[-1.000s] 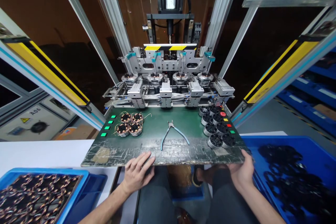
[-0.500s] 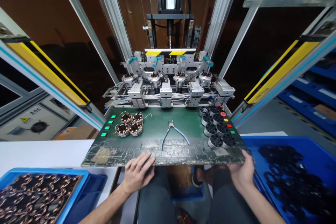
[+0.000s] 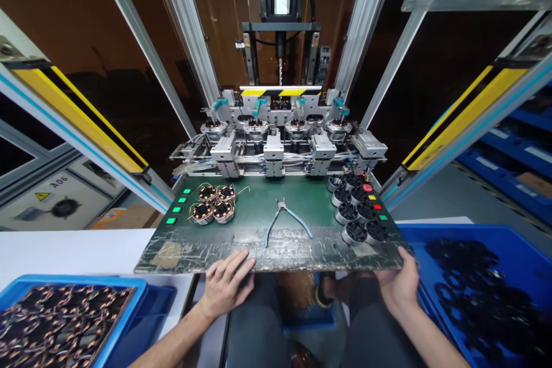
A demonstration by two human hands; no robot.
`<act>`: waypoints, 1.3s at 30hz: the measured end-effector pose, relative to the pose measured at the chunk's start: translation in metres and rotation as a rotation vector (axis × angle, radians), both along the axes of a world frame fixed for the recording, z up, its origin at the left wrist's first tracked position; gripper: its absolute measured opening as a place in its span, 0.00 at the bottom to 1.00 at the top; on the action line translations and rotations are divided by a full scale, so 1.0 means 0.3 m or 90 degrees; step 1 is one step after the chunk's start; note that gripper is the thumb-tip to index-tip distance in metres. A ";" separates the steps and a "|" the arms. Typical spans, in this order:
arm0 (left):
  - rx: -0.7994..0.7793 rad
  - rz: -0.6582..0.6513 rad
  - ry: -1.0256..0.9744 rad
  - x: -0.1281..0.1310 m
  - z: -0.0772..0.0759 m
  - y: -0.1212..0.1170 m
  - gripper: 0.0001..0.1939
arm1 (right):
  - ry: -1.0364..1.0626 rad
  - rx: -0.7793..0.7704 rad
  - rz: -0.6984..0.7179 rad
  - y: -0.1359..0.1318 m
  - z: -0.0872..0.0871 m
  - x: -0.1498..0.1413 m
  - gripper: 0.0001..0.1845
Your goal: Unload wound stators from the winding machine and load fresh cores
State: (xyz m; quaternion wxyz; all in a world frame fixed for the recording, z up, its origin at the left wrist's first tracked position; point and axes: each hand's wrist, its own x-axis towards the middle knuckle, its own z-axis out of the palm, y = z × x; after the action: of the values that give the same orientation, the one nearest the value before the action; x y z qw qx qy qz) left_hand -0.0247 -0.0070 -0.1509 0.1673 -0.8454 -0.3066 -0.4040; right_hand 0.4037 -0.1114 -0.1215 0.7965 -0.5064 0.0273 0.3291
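Observation:
My left hand (image 3: 228, 283) lies on the front edge of the green worktop (image 3: 254, 187), fingers stretched out and holding nothing. At the right front corner my right hand (image 3: 400, 284) grips the worktop's edge, thumb on top and the other fingers hidden beneath. Diagonal cutters (image 3: 282, 222) with blue handles lie spread between the hands, touched by neither. To their left sit several copper-wound stators (image 3: 223, 211) with loose wire ends. Several unwound black-and-silver stator cores (image 3: 355, 232) stand grouped on the right, near my right hand.
Behind the worktop stands a winding machine (image 3: 273, 149) with several stators in its fixtures. Yellow side bars (image 3: 86, 121) flank it. A blue bin (image 3: 142, 299) of wound stators is at left, another blue bin (image 3: 409, 236) of black parts at right. Buttons (image 3: 171, 221) line the worktop's sides.
The machine's black-and-yellow striped bar has dropped slightly toward the fixtures. Both hands, the cutters and the stators on the worktop stay where they were.

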 end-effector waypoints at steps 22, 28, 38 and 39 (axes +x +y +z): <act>0.001 -0.001 -0.002 0.000 0.000 0.001 0.27 | 0.034 0.000 0.013 -0.001 -0.021 0.012 0.24; -0.003 -0.003 -0.002 -0.002 -0.005 0.003 0.31 | 0.015 0.002 0.008 -0.002 -0.031 0.019 0.25; 0.001 0.001 -0.003 0.002 0.002 0.001 0.26 | 0.018 -0.002 0.007 0.000 -0.019 0.015 0.23; 0.000 0.002 -0.002 0.002 0.001 0.001 0.26 | 0.018 -0.002 0.005 0.000 -0.015 0.012 0.23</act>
State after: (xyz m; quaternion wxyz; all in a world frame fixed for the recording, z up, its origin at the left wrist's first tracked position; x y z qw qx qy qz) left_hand -0.0241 -0.0067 -0.1507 0.1676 -0.8441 -0.3084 -0.4053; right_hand 0.4073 -0.1114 -0.1259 0.7939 -0.5033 0.0372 0.3391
